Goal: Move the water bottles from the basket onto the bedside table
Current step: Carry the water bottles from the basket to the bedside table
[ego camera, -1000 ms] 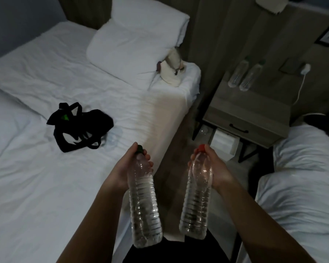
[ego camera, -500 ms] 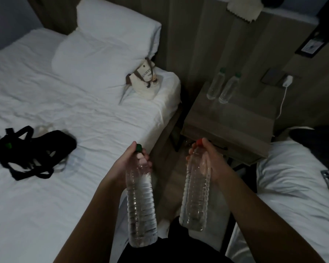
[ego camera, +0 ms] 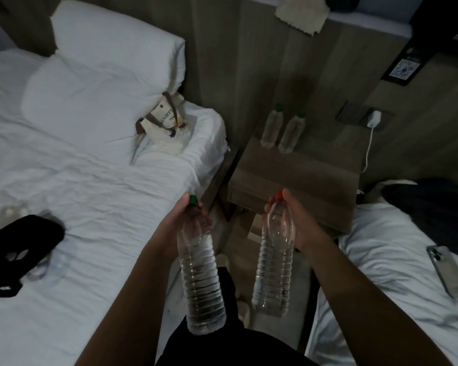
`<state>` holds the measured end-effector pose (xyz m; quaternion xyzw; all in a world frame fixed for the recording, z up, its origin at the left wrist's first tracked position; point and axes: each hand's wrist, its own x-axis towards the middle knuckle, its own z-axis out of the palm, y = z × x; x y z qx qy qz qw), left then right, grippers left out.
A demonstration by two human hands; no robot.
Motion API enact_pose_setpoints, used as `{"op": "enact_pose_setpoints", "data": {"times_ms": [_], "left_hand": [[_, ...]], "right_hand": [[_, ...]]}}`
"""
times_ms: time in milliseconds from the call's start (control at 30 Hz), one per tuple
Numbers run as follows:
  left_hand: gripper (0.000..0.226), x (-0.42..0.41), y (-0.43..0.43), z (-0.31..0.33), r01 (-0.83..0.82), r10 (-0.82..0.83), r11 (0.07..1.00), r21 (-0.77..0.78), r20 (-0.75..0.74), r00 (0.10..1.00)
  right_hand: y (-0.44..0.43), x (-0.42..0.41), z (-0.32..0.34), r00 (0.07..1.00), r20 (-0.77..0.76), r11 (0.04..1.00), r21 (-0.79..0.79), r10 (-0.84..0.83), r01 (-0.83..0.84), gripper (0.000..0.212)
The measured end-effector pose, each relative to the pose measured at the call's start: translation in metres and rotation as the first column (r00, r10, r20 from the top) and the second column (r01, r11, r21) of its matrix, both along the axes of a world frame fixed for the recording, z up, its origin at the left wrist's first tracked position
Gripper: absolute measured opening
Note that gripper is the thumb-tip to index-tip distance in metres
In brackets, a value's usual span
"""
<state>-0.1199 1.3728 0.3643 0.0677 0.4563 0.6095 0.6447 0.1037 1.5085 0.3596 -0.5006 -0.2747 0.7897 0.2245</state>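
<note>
Short of the bedside table [ego camera: 302, 175], a green-capped bottle [ego camera: 201, 276] and a red-capped bottle [ego camera: 274, 265] are being carried, necks being gripped by the curled left hand [ego camera: 177, 223] and right hand [ego camera: 299, 223]; upright placement is being awaited.

A cream tote bag [ego camera: 167, 125] lies by two white pillows [ego camera: 90, 96] on the left bed [ego camera: 90, 186]. A phone [ego camera: 447, 273] rests on the right bed [ego camera: 381, 260].

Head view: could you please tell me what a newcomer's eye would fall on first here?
Two clear bottles hang neck-up in the foreground: the left hand grips the green-capped bottle, and the right hand grips the red-capped bottle. Ahead, two more bottles stand upright at the back of the table. The black basket lies on the bed at left.
</note>
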Motion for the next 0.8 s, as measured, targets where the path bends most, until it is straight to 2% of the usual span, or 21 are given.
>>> {"op": "enact_pose_setpoints", "data": {"times_ms": [167, 267, 467, 600, 733, 800], "left_hand": [[0.038, -0.004, 0.08, -0.001, 0.058, -0.057, 0.997, -0.047, 0.027, 0.998], [0.038, -0.014, 0.137, -0.011, 0.075, -0.087, 0.994, -0.077, -0.165, 0.982], [0.04, -0.028, 0.253, -0.023, 0.063, -0.12, 0.986, -0.154, -0.4, 0.909], [0.04, -0.031, 0.314, -0.04, 0.118, -0.23, 0.969, -0.219, -0.61, 0.758], [0.017, -0.032, 0.354, -0.059, 0.143, -0.257, 0.966, -0.215, -0.739, 0.622], [0.015, -0.033, 0.368, -0.068, 0.189, -0.279, 0.96, -0.208, -0.772, 0.57]], "right_hand": [[0.058, -0.009, -0.003, 0.994, 0.102, 0.992, 0.112, 0.047, -0.059, 0.039], [0.1, -0.01, -0.004, 0.985, 0.169, 0.976, 0.211, 0.02, -0.056, 0.037], [0.185, -0.026, -0.016, 0.935, 0.297, 0.945, 0.311, -0.196, 0.099, 0.035], [0.222, -0.033, -0.029, 0.869, 0.395, 0.893, 0.436, -0.297, 0.107, 0.045], [0.249, -0.04, -0.037, 0.814, 0.463, 0.86, 0.503, -0.351, 0.085, 0.045], [0.262, -0.044, -0.044, 0.789, 0.497, 0.856, 0.512, -0.363, 0.071, 0.039]]}}
